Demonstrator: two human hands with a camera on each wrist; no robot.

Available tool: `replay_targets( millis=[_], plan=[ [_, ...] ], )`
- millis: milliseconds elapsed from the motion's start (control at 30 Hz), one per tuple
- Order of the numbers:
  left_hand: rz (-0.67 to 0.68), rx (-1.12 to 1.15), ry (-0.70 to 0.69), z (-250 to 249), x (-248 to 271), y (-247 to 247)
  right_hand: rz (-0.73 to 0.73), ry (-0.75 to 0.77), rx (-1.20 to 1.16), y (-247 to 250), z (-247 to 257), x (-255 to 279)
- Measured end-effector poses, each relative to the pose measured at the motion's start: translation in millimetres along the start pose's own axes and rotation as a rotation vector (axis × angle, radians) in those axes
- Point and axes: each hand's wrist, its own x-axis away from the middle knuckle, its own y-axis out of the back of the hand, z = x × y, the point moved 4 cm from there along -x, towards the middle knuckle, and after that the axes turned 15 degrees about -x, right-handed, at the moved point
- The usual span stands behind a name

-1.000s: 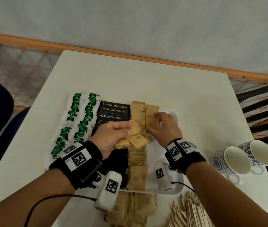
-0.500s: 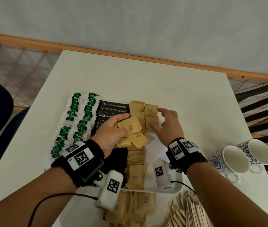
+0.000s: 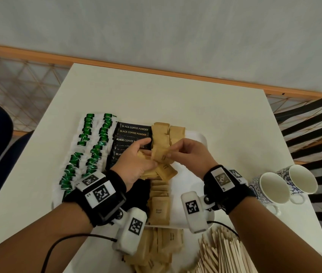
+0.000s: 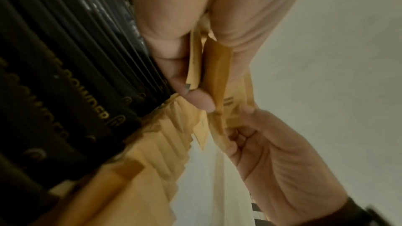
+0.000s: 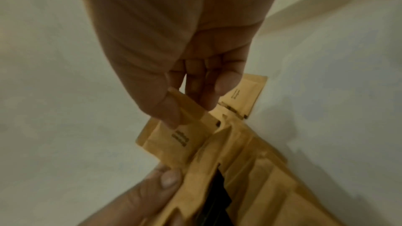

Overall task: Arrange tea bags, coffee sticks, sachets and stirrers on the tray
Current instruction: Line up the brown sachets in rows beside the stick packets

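A white table (image 3: 175, 99) carried a white tray (image 3: 199, 135) that lay a little left of centre and was filled from left to right with two columns of green-labelled tea bags (image 3: 89, 146), a stack of black coffee sticks (image 3: 133, 129) and a near-to-far row of brown sachets (image 3: 159, 205). At the right edge of the table two blue-patterned cups (image 3: 286, 186) lay tipped on their sides, touching each other. Off the near edge of the tray lay a loose heap of more brown packets (image 3: 162, 245), and to its right a pile of wooden stirrers (image 3: 225, 253). Over the middle of the tray the left hand (image 3: 134, 162) was curled round a small bundle of sachets (image 3: 164, 171), its thumb stretched toward the coffee sticks. The right hand (image 3: 193, 154) met it from the right and pinched one sachet (image 3: 161, 154) between thumb and fingers, as the right wrist view showed; that sachet was held above the brown row, with its other end against the left hand's fingers (image 4: 195, 99). Both wrists wore black straps with white marker blocks.
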Motion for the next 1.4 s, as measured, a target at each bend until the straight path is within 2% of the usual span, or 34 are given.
replay_targets(
  millis=[200, 267, 367, 533, 700, 767, 967, 1167, 1400],
  plan=[
    [0.02, 0.021, -0.009, 3, 1, -1, 0.076, -0.007, 0.156, 4, 2, 9],
    [0.015, 0.028, -0.017, 4, 1, 0, -0.041, 0.027, 0.167, 16, 4, 8],
    [-0.015, 0.064, -0.004, 5, -1, 7, -0.311, 0.028, 0.107, 44, -1, 6],
    [-0.037, 0.148, 0.008, 3, -3, 14, -0.446, -0.086, 0.126, 51, -22, -2],
    [-0.015, 0.162, 0.008, 3, -3, 13, -0.457, -0.1, 0.411, 42, -25, -11],
    [-0.01, 0.168, 0.008, 3, -2, 13, -0.448, -0.105, 0.445, 39, -25, -13],
    [-0.017, 0.16, 0.006, 3, -2, 15, -0.449, -0.113, 0.469, 40, -25, -14],
    [-0.014, 0.141, 0.009, 3, -2, 13, -0.481, -0.107, 0.435, 40, -28, -16],
    [-0.021, 0.125, -0.006, -1, -4, 12, -0.448, -0.135, 0.349, 46, -33, -19]
  ],
)
